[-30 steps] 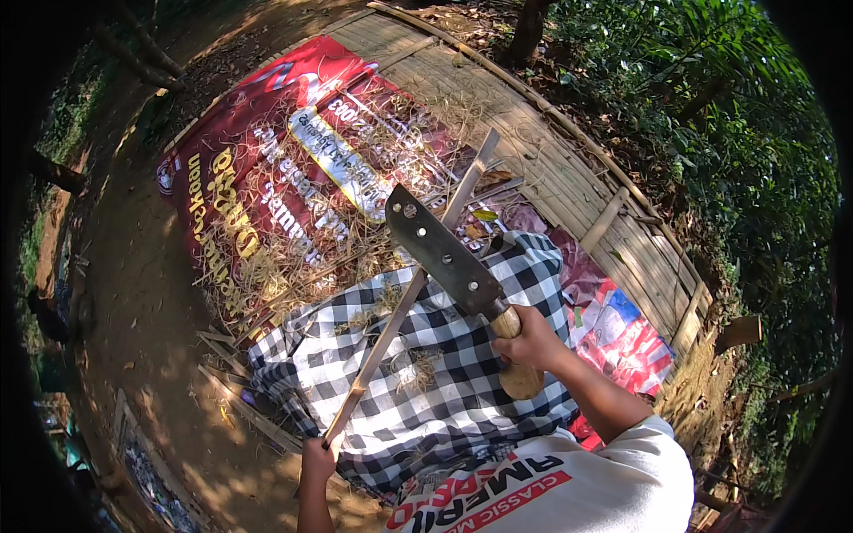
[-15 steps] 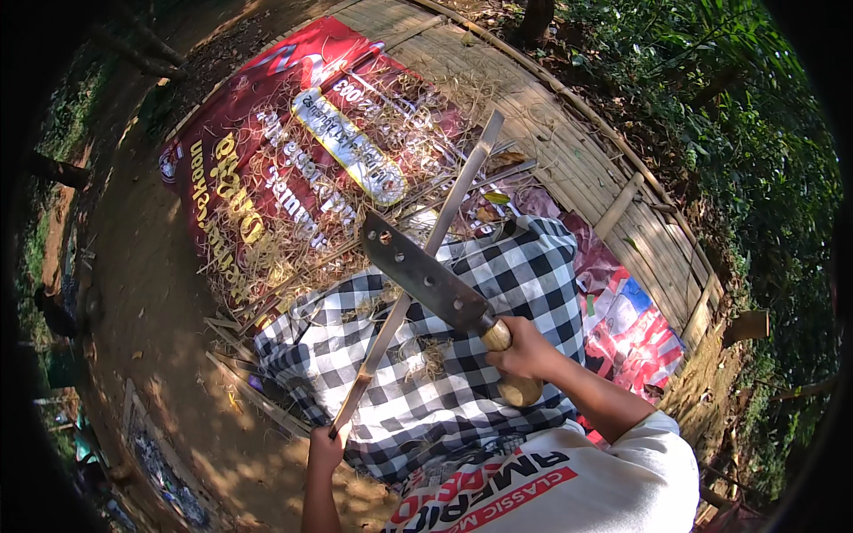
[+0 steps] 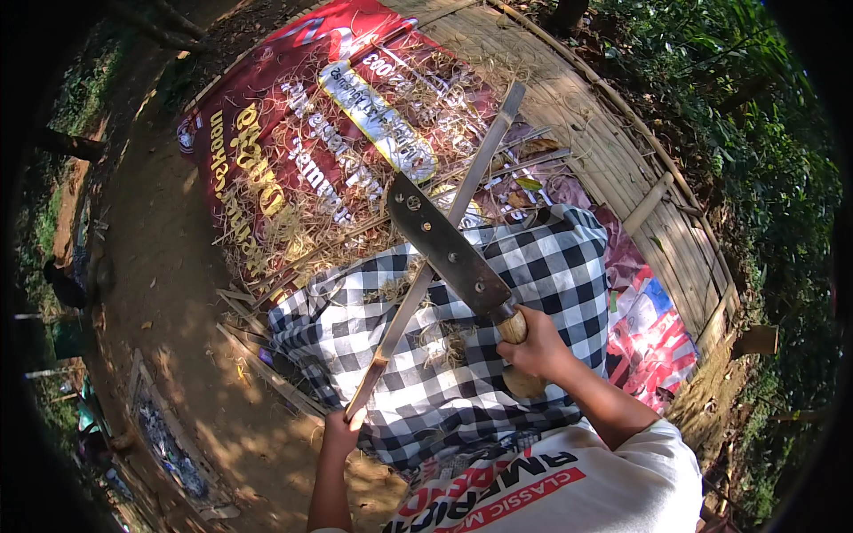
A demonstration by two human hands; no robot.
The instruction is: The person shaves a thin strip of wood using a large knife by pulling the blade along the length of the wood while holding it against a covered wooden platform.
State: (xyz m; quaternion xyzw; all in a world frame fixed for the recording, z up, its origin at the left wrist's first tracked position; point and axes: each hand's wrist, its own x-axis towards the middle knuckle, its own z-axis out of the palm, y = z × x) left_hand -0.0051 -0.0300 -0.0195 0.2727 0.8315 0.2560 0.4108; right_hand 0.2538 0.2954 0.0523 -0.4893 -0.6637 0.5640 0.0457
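left hand [image 3: 342, 433] pinches the bamboo strip [image 3: 444, 240] at its 7 o'clock end, steadying it; right hand [image 3: 533, 348] fists the cleaver [image 3: 447, 251], its blade crossing the strip to shave it.

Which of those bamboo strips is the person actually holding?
The long strip gripped at its near end by the left hand, under the blade; the others lie loose.

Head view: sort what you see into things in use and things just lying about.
In use:
long pale bamboo strip, left hand
broad steel cleaver, right hand

Lying about:
red printed banner
woven bamboo mat
loose bamboo shavings
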